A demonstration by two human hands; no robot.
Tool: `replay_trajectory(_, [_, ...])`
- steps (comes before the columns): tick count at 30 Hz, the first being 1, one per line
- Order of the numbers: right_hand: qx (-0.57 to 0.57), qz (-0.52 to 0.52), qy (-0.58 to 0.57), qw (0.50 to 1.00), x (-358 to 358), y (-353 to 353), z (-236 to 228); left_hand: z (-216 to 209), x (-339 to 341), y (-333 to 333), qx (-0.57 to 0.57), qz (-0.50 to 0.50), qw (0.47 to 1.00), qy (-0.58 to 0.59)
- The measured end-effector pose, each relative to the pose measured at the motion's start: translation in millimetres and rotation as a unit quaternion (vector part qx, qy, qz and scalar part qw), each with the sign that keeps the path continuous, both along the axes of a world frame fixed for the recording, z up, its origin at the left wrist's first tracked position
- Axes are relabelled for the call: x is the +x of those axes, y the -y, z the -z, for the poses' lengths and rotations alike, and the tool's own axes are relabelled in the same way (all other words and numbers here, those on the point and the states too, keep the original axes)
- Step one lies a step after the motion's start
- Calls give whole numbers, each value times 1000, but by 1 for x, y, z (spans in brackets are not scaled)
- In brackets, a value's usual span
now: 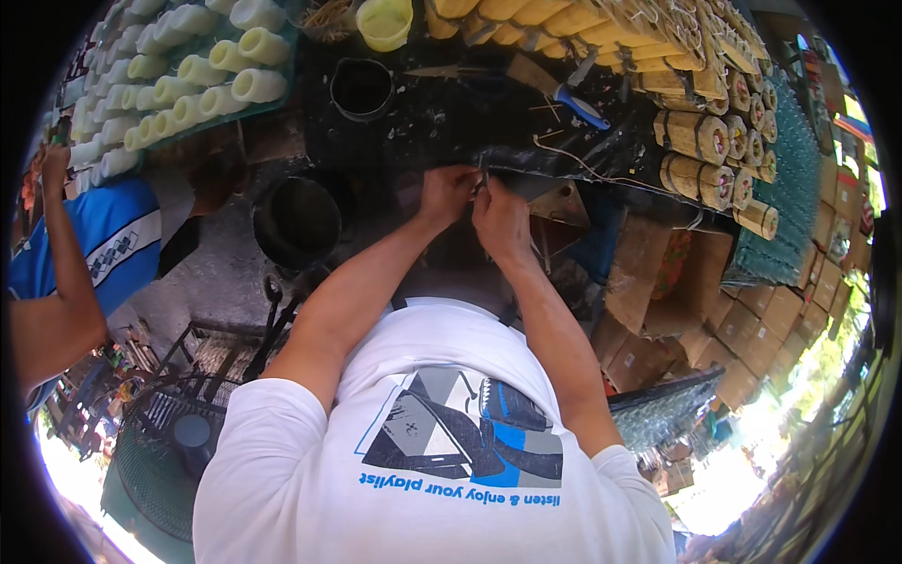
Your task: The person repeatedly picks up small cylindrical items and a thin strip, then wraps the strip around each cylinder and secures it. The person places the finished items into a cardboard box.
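Note:
At the front edge of the black work table (427, 132), my left hand (447, 195) and my right hand (502, 220) meet close together. Their fingers are pinched around a small, thin dark piece that stands up between them; its kind is too small to make out. Beyond them on the table lie a knife with a blue handle (581, 107) and a long pointed blade (437, 71). A thin pale cord (587, 169) trails along the table edge right of my hands. A dark round pot (362, 89) stands to the far left of them.
Bamboo tubes (691, 134) are stacked at the right, and pale cups (225, 56) stand in rows at the far left. Below the table are a dark bucket (297, 221) and an open cardboard box (658, 273). A co-worker in blue (103, 240) is at left, above a fan (169, 432).

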State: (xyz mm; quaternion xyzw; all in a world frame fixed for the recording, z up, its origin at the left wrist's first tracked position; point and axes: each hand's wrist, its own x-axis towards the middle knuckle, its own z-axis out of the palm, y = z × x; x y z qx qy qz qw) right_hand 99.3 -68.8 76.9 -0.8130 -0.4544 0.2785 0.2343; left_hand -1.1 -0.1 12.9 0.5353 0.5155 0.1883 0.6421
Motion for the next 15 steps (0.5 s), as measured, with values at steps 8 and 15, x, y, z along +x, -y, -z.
replay_trajectory(8, [-2,13,3,1000,2,-8,8,12,2,-7,101,34,993,-40])
replay_trajectory(15, [-78,-9,44,996,-3,-14,1,18,3,0,163,12,986,-39])
